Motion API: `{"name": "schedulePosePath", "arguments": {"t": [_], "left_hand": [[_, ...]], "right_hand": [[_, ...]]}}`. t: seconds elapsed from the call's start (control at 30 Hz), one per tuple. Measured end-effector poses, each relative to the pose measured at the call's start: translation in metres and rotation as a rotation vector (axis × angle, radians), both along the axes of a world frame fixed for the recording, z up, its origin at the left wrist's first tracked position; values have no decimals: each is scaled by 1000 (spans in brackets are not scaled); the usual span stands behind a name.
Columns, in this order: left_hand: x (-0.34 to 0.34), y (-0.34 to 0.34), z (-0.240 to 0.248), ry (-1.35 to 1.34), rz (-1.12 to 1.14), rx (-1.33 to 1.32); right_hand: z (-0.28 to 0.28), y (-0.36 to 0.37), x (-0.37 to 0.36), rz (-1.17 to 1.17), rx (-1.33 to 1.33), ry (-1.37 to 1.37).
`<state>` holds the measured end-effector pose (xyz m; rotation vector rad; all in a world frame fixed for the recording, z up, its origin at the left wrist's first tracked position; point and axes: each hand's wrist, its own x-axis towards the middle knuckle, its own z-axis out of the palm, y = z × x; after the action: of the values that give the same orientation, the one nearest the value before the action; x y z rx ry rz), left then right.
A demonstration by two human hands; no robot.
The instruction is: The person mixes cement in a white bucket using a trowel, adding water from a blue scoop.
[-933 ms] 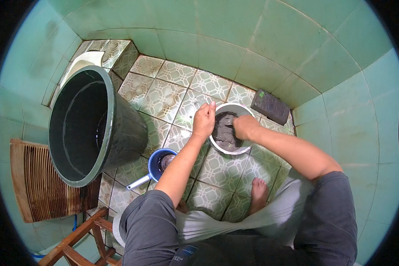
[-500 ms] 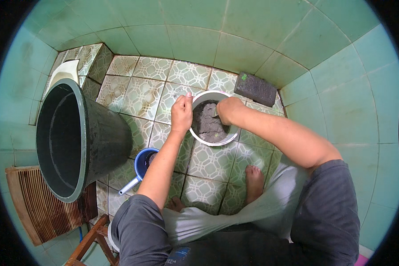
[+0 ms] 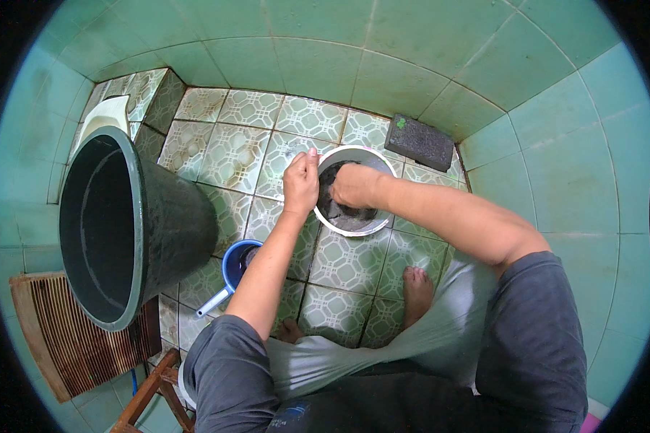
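Observation:
A white round bucket (image 3: pixel 355 232) stands on the tiled floor with a wet, dark grey, mud-like paste (image 3: pixel 334 214) inside. My left hand (image 3: pixel 301 182) is closed on the bucket's left rim, its thumb pointing up. Down inside the bucket, my right hand (image 3: pixel 355 185) is closed, with curled fingers at the paste. Its fingertips face down and away, so whatever they hold, if anything, is hidden. The hand also covers much of the paste.
A dark block (image 3: pixel 419 143) lies by the back wall. On the left stand a large dark tub (image 3: pixel 177 216), a blue dipper (image 3: pixel 227 268), a ribbed wooden washboard (image 3: pixel 87 339) and a wooden stool (image 3: pixel 148 390). My bare foot (image 3: pixel 416 294) is near the bucket.
My right hand has moved left from the bucket's right side to over its middle, covering more of the paste. My left hand keeps its grip on the rim.

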<state>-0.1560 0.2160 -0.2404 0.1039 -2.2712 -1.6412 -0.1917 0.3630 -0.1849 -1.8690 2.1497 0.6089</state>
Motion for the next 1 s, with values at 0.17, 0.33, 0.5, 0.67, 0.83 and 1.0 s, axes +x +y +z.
{"name": "schedulePosePath", "arguments": {"t": [0.17, 0.33, 0.5, 0.67, 0.83, 1.0], "left_hand": [[-1, 0, 0, -21, -4, -40], [0, -3, 0, -53, 12, -37], [-1, 1, -1, -30, 16, -8], [-1, 0, -5, -20, 7, -1], [0, 2, 0, -45, 5, -2], [-1, 1, -2, -39, 3, 10]], "right_hand": [[13, 11, 7, 17, 10, -8], [49, 18, -3, -484, 90, -86], [36, 11, -6, -562, -3, -45], [14, 6, -7, -629, -123, -44], [0, 4, -3, -238, -92, -104], [-5, 5, 3, 16, -14, 8]]}}
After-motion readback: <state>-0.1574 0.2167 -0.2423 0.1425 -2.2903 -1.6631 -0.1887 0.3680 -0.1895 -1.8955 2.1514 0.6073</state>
